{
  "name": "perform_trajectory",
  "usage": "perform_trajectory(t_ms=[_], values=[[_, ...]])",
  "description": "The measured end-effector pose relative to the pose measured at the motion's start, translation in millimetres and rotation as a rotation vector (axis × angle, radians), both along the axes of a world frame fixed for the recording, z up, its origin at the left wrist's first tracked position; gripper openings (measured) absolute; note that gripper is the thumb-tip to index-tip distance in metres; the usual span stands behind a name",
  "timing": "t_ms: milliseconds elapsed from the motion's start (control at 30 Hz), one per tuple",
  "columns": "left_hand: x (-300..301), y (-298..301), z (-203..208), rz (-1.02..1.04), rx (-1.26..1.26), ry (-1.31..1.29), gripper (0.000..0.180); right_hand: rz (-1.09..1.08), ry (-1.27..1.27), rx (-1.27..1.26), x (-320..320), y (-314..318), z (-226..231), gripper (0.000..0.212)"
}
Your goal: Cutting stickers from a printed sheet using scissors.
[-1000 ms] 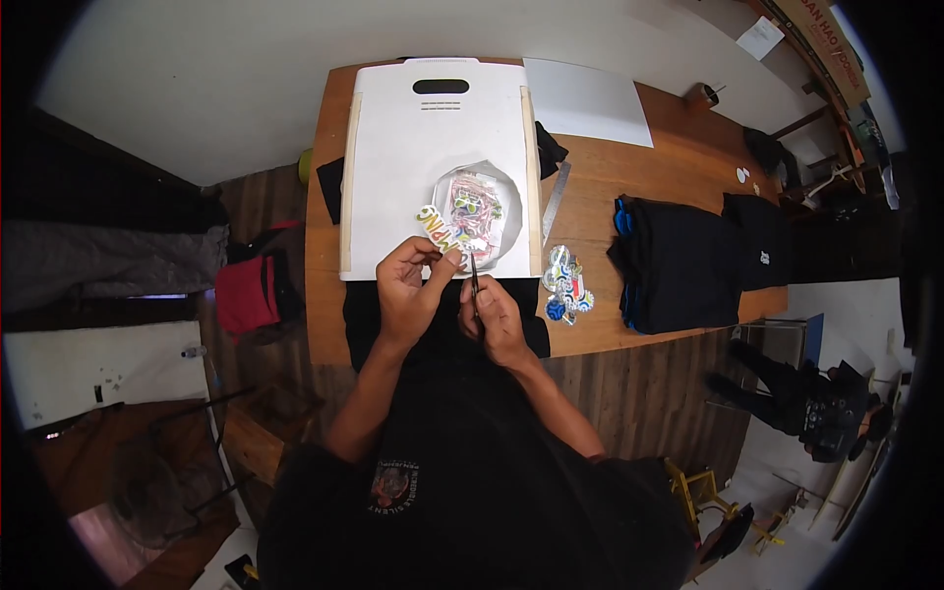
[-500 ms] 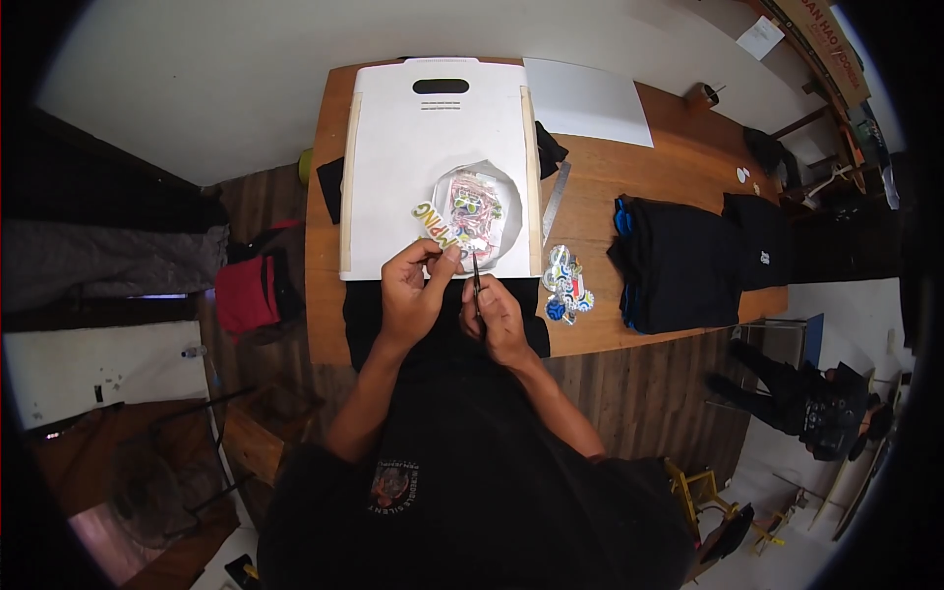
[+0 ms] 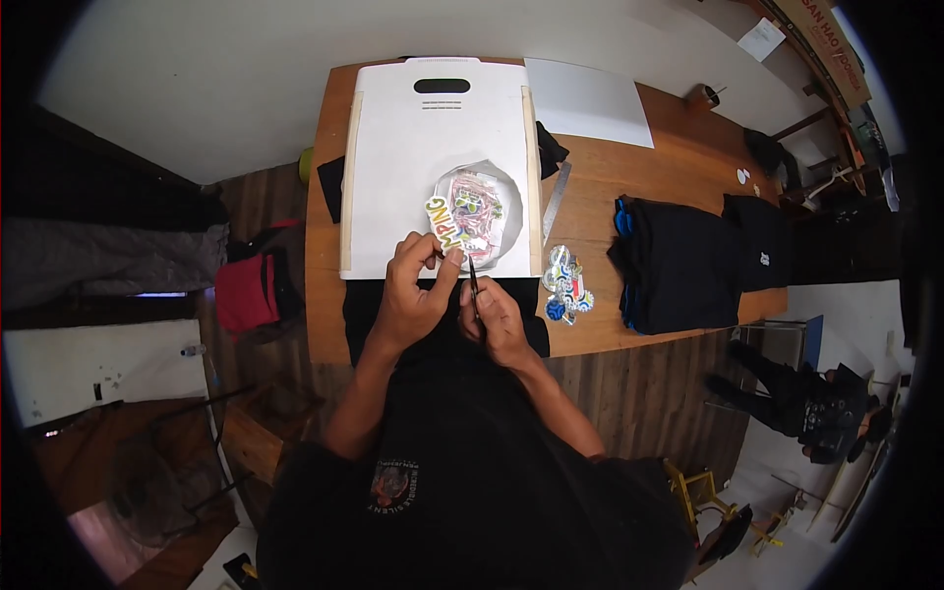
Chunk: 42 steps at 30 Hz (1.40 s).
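Note:
Pinched in my left hand [image 3: 418, 285] is a white-edged lettered cutout [image 3: 440, 221] in yellow and green, which looks like a sticker. My right hand [image 3: 497, 320] grips a slim dark pointed tool [image 3: 474, 280]; its exact kind is too small to make out. The tool's tip is close to the cutout's lower end; I cannot tell whether they touch. Beyond both hands, a round pale container [image 3: 516, 221] holds colourful printed scraps [image 3: 475, 205]. It rests on a white board [image 3: 393, 157] with a dark oval handle hole.
Several round blue-and-white stickers [image 3: 565, 285] lie right of the board on the wooden table [image 3: 590, 187]. A metal ruler [image 3: 557, 202] lies beside the board. Folded black garments [image 3: 683, 265] are stacked farther right. Another person [image 3: 826, 408] in dark clothes is at the right.
The lettered cutout has turned more upright and swung right, over the container's left edge. My left hand has shifted slightly right. The right hand with the tool has barely moved.

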<state>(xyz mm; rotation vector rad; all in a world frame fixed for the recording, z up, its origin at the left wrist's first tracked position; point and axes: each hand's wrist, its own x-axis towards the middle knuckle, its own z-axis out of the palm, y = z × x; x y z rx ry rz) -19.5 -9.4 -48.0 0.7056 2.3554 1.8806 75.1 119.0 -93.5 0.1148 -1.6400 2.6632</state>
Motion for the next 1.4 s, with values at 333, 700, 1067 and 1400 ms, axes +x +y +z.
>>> perform_trajectory(t_ms=[333,700,1067,1400], values=[[-0.3,-0.1,9.9,-0.021,-0.113,0.089,0.018,0.003,-0.014,-0.008,1.0,0.0,-1.6,0.038],[0.2,-0.7,8.9,-0.025,-0.127,0.110,0.016,-0.010,-0.019,-0.004,1.3,-0.4,1.0,0.037],[0.9,-0.6,8.1,-0.025,-0.108,0.077,0.018,-0.006,-0.031,-0.010,1.7,-1.0,0.9,0.037],[1.1,-0.1,6.9,-0.024,-0.087,0.051,0.018,-0.014,-0.031,-0.009,1.5,-1.0,-0.2,0.036]])
